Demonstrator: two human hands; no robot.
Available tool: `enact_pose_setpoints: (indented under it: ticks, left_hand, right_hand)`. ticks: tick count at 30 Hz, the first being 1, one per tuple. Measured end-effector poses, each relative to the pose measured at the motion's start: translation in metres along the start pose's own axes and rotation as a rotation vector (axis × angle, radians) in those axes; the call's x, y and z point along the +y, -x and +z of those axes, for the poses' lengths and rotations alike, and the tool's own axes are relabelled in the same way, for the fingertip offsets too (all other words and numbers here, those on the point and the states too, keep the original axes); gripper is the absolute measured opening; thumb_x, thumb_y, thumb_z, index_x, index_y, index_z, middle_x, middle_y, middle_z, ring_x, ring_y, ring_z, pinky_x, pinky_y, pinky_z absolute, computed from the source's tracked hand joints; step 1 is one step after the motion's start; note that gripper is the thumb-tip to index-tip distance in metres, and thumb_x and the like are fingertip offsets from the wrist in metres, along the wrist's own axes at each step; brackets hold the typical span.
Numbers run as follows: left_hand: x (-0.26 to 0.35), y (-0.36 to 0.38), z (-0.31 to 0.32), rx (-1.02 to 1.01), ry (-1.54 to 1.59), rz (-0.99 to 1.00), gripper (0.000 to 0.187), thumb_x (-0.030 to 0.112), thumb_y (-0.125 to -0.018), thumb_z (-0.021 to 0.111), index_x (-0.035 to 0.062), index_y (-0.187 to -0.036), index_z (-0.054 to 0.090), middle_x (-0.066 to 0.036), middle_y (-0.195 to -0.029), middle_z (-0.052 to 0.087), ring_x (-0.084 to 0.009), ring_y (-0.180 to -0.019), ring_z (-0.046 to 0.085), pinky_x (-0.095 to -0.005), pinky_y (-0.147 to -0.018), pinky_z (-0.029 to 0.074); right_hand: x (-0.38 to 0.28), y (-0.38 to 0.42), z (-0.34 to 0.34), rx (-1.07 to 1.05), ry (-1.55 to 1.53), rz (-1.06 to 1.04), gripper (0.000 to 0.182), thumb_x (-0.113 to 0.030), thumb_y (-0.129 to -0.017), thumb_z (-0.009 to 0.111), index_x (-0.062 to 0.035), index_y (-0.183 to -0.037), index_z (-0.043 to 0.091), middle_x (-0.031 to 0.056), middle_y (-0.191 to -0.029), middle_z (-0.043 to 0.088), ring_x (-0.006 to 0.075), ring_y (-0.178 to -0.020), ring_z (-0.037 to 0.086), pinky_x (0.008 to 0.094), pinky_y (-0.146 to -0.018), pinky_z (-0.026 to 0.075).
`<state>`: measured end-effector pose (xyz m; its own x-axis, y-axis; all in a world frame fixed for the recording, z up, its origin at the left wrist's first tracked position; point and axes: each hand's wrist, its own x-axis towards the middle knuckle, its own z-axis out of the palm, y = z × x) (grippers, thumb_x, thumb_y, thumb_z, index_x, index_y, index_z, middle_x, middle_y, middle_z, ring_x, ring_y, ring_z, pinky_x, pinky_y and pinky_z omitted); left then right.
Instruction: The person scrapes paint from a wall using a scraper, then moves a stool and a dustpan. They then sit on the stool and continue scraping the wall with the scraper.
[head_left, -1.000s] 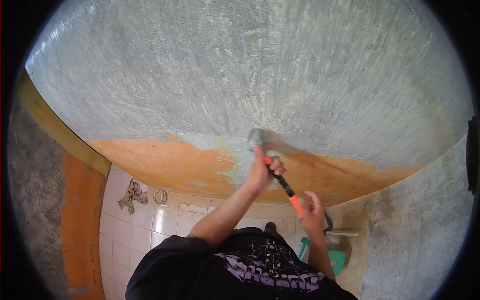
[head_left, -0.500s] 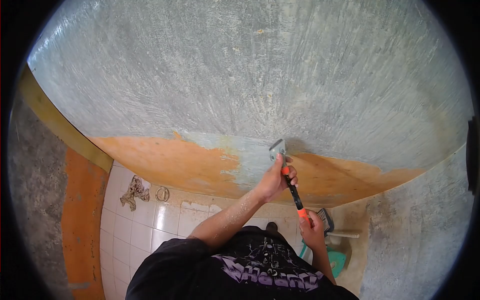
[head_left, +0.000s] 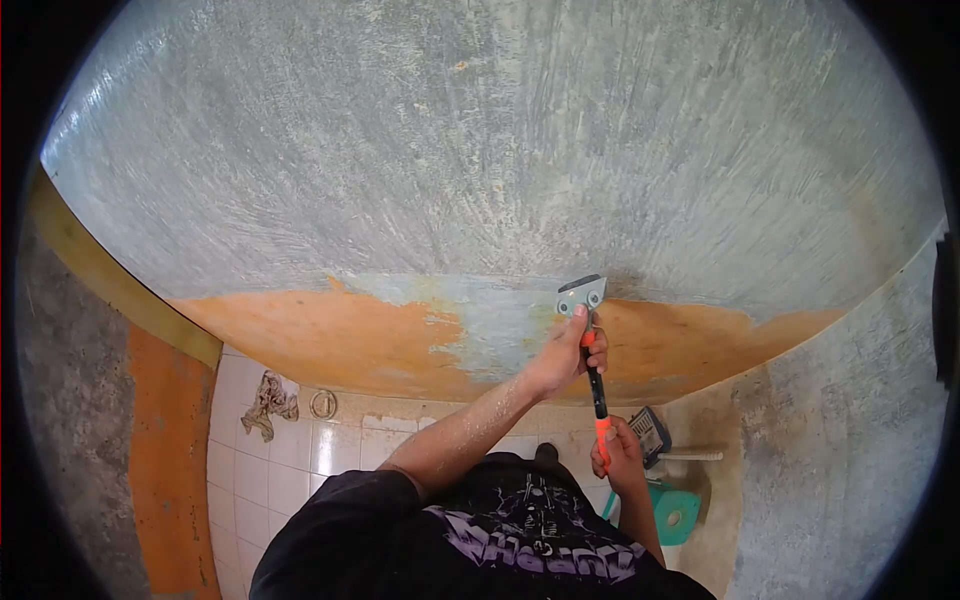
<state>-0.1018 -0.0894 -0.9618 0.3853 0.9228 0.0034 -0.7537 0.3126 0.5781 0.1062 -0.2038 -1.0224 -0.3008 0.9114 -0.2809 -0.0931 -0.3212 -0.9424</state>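
A long-handled scraper [head_left: 598,385] with a grey metal head and a black and orange handle is held in both hands. My left hand [head_left: 565,360] grips it just below the head, thumb laid along the neck. Lower down, my right hand [head_left: 620,455] is wrapped round the orange end of the handle. The scraper head lies at the wall [head_left: 510,200], where bare grey surface meets the orange paint [head_left: 670,345]. Specks of debris cling to my left forearm.
Crumpled cloth [head_left: 268,405] and a ring-shaped roll [head_left: 323,404] lie on the white tiled floor [head_left: 290,465] at the left. A dark device [head_left: 650,435] and a green object [head_left: 675,515] are at the lower right. Another wall [head_left: 830,460] stands at the right.
The scraper head has shifted right along the paint edge and turned to show its broad face. My left hand has moved right with it, and the handle is now more upright.
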Motion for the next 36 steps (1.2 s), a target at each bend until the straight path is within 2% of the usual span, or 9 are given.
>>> enact_pose_setpoints:
  ticks: [5,8,18,25,28,31,34,36]
  left_hand:
    - [-0.008,-0.019,0.002,-0.087,-0.076,0.017,0.039,0.047,-0.107,0.028,0.0109,-0.107,0.044,-0.004,-0.081,0.046,-0.0206,-0.077,0.05,-0.041,-0.083,0.048]
    - [-0.01,-0.027,-0.002,-0.081,-0.012,0.058,0.04,0.047,-0.107,0.027,0.0107,-0.109,0.044,-0.005,-0.082,0.046,-0.0213,-0.079,0.052,-0.0422,-0.086,0.048]
    - [-0.024,-0.036,0.007,-0.022,-0.028,0.1,0.042,0.053,-0.105,0.03,0.0129,-0.111,0.042,-0.002,-0.077,0.04,-0.0187,-0.073,0.045,-0.0394,-0.078,0.045]
    - [-0.026,-0.04,0.021,0.064,0.017,0.146,0.045,0.058,-0.104,0.03,0.0149,-0.112,0.041,-0.001,-0.075,0.037,-0.0173,-0.069,0.042,-0.0388,-0.076,0.043]
    - [-0.032,-0.048,0.019,0.072,0.013,0.226,0.048,0.06,-0.102,0.029,0.0148,-0.112,0.041,0.0,-0.073,0.035,-0.0168,-0.067,0.04,-0.0379,-0.074,0.042]
    - [-0.015,-0.035,0.009,0.11,-0.003,0.351,0.051,0.062,-0.101,0.027,0.015,-0.113,0.042,0.0,-0.07,0.033,-0.016,-0.066,0.038,-0.0362,-0.071,0.04]
    - [-0.012,-0.032,0.02,0.143,0.039,0.315,0.05,0.061,-0.102,0.027,0.0149,-0.114,0.042,0.0,-0.071,0.034,-0.0163,-0.066,0.039,-0.037,-0.073,0.041]
    - [-0.023,-0.041,0.026,0.133,0.032,0.269,0.05,0.06,-0.102,0.027,0.0143,-0.115,0.042,0.0,-0.073,0.035,-0.0171,-0.067,0.039,-0.0381,-0.075,0.042]
  right_hand:
    - [-0.023,-0.004,-0.034,0.08,0.047,0.022,0.031,-0.027,-0.103,0.05,-0.0055,-0.124,0.055,0.0007,-0.057,0.045,0.007,-0.042,0.037,0.0237,-0.039,0.031]
    - [-0.034,-0.013,-0.037,0.109,0.077,0.003,0.032,-0.025,-0.102,0.053,-0.0023,-0.124,0.056,-0.0014,-0.058,0.044,0.0051,-0.043,0.037,0.0219,-0.038,0.029]
    - [-0.019,-0.022,-0.052,0.072,0.036,-0.01,0.032,-0.023,-0.1,0.057,-0.0024,-0.125,0.058,-0.003,-0.062,0.047,0.0047,-0.048,0.042,0.0208,-0.042,0.033]
    - [-0.056,-0.023,-0.07,0.053,0.135,-0.035,0.034,-0.026,-0.1,0.059,-0.0011,-0.123,0.059,-0.0051,-0.067,0.048,0.0037,-0.053,0.044,0.0214,-0.046,0.036]
    - [-0.053,-0.033,-0.071,0.064,0.181,-0.06,0.034,-0.026,-0.1,0.059,0.0005,-0.122,0.06,-0.005,-0.067,0.048,0.0029,-0.054,0.044,0.0213,-0.047,0.035]
    - [-0.058,-0.048,-0.051,-0.051,0.253,-0.132,0.035,-0.026,-0.1,0.059,0.0012,-0.122,0.06,-0.005,-0.068,0.049,0.0025,-0.055,0.042,0.021,-0.048,0.034]
    - [-0.063,-0.049,-0.062,-0.032,0.31,-0.189,0.035,-0.027,-0.1,0.059,0.0014,-0.121,0.061,-0.0053,-0.068,0.049,0.0026,-0.055,0.042,0.0211,-0.049,0.033]
    - [-0.07,-0.039,-0.081,-0.017,0.319,-0.148,0.034,-0.026,-0.1,0.059,0.0015,-0.12,0.061,-0.0057,-0.068,0.049,0.0024,-0.055,0.041,0.021,-0.049,0.033]
